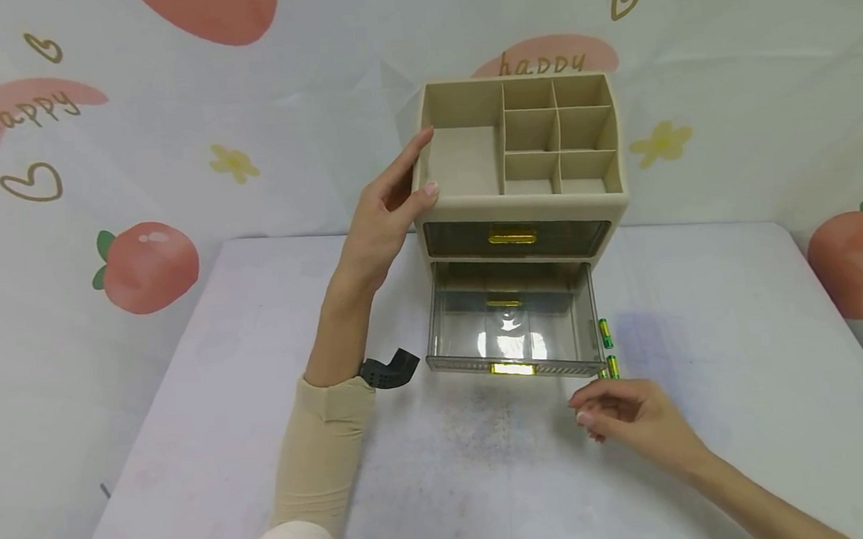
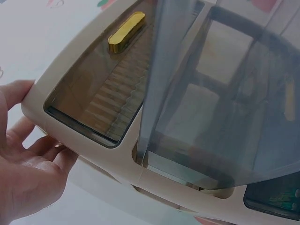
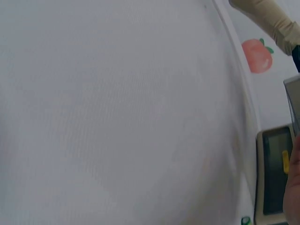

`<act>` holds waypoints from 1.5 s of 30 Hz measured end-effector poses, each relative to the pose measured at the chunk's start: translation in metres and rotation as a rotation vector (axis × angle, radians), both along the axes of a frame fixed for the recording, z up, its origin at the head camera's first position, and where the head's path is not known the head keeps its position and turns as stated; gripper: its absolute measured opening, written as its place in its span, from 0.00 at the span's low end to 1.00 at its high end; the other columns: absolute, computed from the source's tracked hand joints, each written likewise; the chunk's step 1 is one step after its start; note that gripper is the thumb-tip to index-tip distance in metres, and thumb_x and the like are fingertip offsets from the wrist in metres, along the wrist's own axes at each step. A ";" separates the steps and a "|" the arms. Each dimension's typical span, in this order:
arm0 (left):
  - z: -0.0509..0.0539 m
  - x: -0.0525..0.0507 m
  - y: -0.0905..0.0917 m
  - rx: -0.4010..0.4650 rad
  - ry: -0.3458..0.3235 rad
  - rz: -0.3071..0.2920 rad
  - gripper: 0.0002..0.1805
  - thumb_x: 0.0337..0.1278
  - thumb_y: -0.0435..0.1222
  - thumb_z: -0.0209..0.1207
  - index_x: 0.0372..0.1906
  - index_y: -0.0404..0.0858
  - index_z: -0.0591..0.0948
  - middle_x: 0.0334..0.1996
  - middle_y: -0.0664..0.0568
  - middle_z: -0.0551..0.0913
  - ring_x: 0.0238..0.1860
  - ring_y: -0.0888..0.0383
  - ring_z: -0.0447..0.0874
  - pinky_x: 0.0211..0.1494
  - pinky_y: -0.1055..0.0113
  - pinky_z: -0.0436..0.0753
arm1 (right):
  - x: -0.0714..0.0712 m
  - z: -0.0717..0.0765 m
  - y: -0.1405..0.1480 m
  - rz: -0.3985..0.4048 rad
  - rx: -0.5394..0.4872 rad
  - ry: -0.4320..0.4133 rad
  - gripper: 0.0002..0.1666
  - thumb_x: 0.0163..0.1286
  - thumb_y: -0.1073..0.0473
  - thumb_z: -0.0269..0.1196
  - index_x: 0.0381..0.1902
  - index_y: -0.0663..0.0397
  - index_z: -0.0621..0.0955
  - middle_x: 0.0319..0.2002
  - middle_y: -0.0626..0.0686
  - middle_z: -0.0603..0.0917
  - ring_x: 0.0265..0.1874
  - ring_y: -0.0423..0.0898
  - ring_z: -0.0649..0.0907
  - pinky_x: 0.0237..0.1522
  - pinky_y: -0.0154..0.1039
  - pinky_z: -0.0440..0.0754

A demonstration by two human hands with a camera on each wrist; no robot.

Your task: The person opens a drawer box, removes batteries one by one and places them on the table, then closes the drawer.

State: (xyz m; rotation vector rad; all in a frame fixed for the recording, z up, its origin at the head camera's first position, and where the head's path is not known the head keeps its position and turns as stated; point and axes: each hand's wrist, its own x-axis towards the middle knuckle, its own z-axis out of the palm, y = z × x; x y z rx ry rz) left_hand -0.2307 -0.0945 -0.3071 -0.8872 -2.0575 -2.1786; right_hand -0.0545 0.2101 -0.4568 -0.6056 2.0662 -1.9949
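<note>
On the pale table, near its far edge and before a fruit-printed backdrop, stands a beige organizer, its top divided into one wide compartment and six smaller ones. The left hand rests at the organizer's left side, thumb and index finger spread apart with their tips at the top rim; in the left wrist view the other fingers bend lightly against the outer wall. A black wrist mount juts out beside a beige sleeve on that arm. The top drawer, with its gold handle, is pushed in, while the clear drawer below it is drawn well out toward the person (another gold bar shows through it, though I cannot tell whether that is a lower handle or a reflection). Green-and-gold batteries lie on the table just beside the clear drawer's right wall, one of them partly hidden by its front corner. The right hand is just in front of that corner and close to the batteries, its grip relaxed, fingers loosely bent and thumb just beneath the index finger. The right wrist view takes in mostly tabletop, with only the edge of this hand.
</note>
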 end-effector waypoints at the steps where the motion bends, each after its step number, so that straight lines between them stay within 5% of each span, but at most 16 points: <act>1: -0.001 -0.001 0.000 0.000 0.001 -0.001 0.31 0.70 0.25 0.52 0.76 0.33 0.61 0.76 0.51 0.60 0.75 0.60 0.56 0.74 0.66 0.58 | 0.001 0.000 -0.002 -0.004 -0.007 0.002 0.11 0.65 0.79 0.60 0.44 0.70 0.82 0.31 0.55 0.85 0.23 0.43 0.82 0.26 0.40 0.83; 15: -0.002 0.001 0.000 -0.001 -0.024 0.024 0.32 0.70 0.25 0.52 0.76 0.33 0.61 0.75 0.51 0.62 0.75 0.52 0.59 0.72 0.65 0.63 | 0.010 0.002 -0.035 0.004 -0.135 0.028 0.17 0.66 0.81 0.57 0.45 0.60 0.84 0.34 0.52 0.85 0.26 0.42 0.83 0.27 0.39 0.83; 21: -0.013 -0.010 -0.002 0.001 -0.013 0.028 0.32 0.70 0.26 0.53 0.76 0.35 0.61 0.75 0.51 0.62 0.75 0.51 0.59 0.72 0.65 0.64 | 0.007 0.005 -0.044 -0.007 -0.151 0.008 0.15 0.69 0.79 0.56 0.47 0.64 0.83 0.34 0.57 0.85 0.27 0.44 0.83 0.29 0.39 0.83; 28: -0.019 -0.016 -0.002 0.014 -0.002 0.022 0.31 0.70 0.28 0.54 0.76 0.39 0.64 0.74 0.54 0.63 0.74 0.54 0.60 0.71 0.65 0.65 | 0.004 0.007 -0.051 -0.046 -0.156 -0.104 0.12 0.73 0.72 0.56 0.49 0.63 0.83 0.35 0.55 0.88 0.27 0.44 0.83 0.31 0.40 0.84; 38: -0.019 -0.016 -0.001 0.022 -0.011 0.022 0.29 0.70 0.30 0.55 0.74 0.40 0.66 0.72 0.55 0.65 0.71 0.52 0.65 0.68 0.64 0.67 | -0.001 0.008 -0.060 0.014 -0.287 -0.252 0.18 0.77 0.68 0.52 0.59 0.66 0.80 0.38 0.51 0.87 0.32 0.39 0.81 0.36 0.35 0.82; 45: -0.019 -0.015 -0.001 0.025 -0.015 0.023 0.30 0.70 0.29 0.55 0.74 0.40 0.66 0.73 0.55 0.65 0.72 0.53 0.64 0.69 0.64 0.67 | -0.006 0.012 -0.066 -0.007 -0.320 -0.306 0.14 0.79 0.64 0.51 0.44 0.58 0.85 0.37 0.49 0.86 0.31 0.39 0.80 0.35 0.34 0.81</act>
